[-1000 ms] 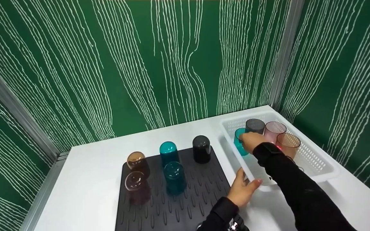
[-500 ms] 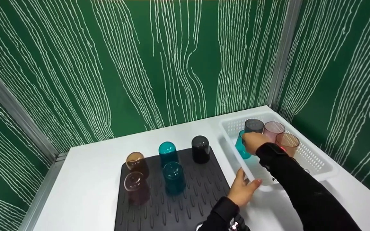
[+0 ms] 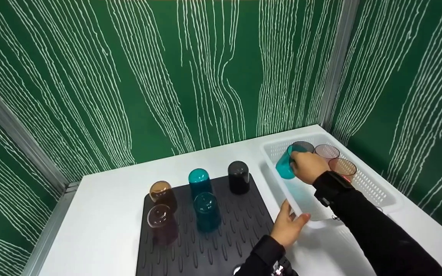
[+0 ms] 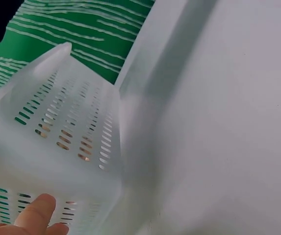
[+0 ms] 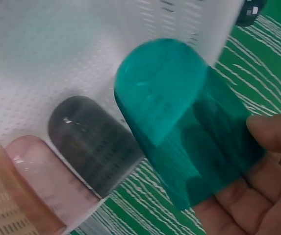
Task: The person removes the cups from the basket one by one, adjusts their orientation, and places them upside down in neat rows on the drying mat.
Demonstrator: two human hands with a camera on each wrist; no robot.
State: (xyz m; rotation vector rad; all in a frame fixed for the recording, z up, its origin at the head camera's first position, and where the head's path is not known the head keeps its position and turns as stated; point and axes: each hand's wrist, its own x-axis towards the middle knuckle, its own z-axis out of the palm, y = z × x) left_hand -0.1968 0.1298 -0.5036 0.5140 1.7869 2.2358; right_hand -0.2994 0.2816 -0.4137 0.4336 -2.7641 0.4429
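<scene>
My right hand (image 3: 308,165) grips a clear teal cup (image 3: 285,166) by its rim end, thumb on one side and fingers on the other in the right wrist view. The cup is tilted, rounded base toward the lower left, over the back left part of a white plastic basket (image 3: 376,189). Beside it in the basket stand a grey cup (image 5: 91,142), a pink cup (image 5: 52,181) and an amber cup (image 5: 12,196), mouths up. With thumb and fingers, my left hand (image 3: 288,228) holds the basket's near left rim; its fingertips (image 4: 44,200) show against the slotted wall.
Left of the basket lies a dark ridged mat (image 3: 240,234). Upside down on it stand an amber cup (image 3: 162,191), a pinkish cup (image 3: 163,226), two teal cups (image 3: 201,182) and a dark grey cup (image 3: 239,178). Green walls with white lines enclose the white table (image 3: 102,214).
My right hand has raised and tilted the teal cup, and its base has swung left, away from the basket floor. My left hand stays on the rim.
</scene>
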